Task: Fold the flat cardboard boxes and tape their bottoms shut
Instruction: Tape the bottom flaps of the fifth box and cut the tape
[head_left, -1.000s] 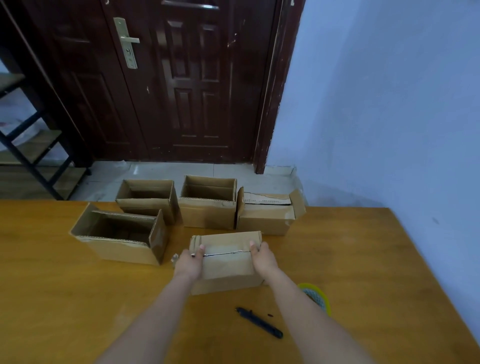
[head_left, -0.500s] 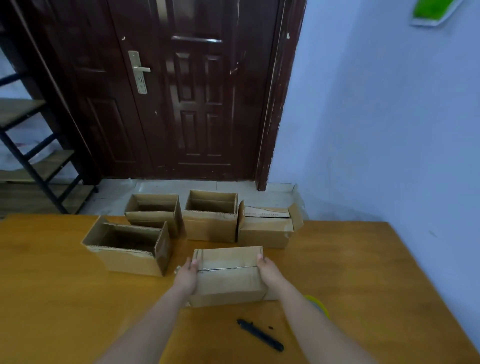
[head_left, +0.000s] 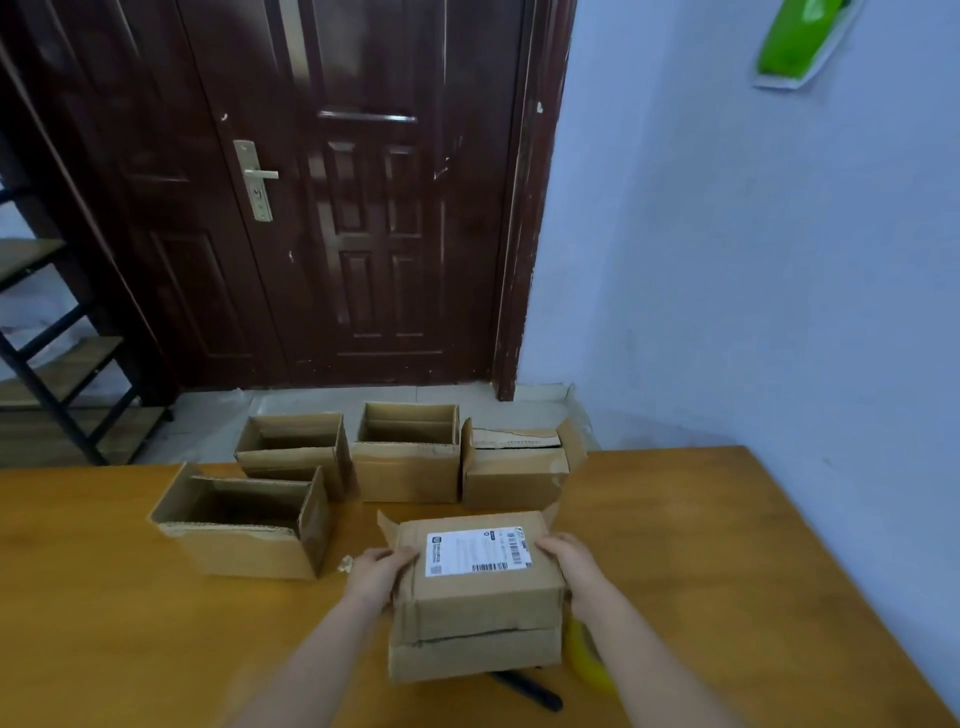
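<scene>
A small cardboard box (head_left: 483, 603) is tipped toward me, a white shipping label on its upper face and its taped seam on the near side. My left hand (head_left: 376, 571) grips its left end and my right hand (head_left: 571, 564) grips its right end. Beyond it, several folded boxes stand with their tops open: one at the left (head_left: 244, 525), two behind (head_left: 293, 452) (head_left: 408, 457) and one with raised flaps (head_left: 514, 467). A yellow-green tape roll (head_left: 584, 660) lies partly hidden under my right forearm.
A black pen-like tool (head_left: 530, 691) lies on the wooden table (head_left: 727, 597) just below the held box. A dark door and a blue wall stand beyond the table's far edge. A black shelf frame (head_left: 47, 374) is at the far left.
The box has been rolled toward me: the taped seam went from the top to the near side and the labelled face came up. My hands stayed on its ends. The camera tilted upward.
</scene>
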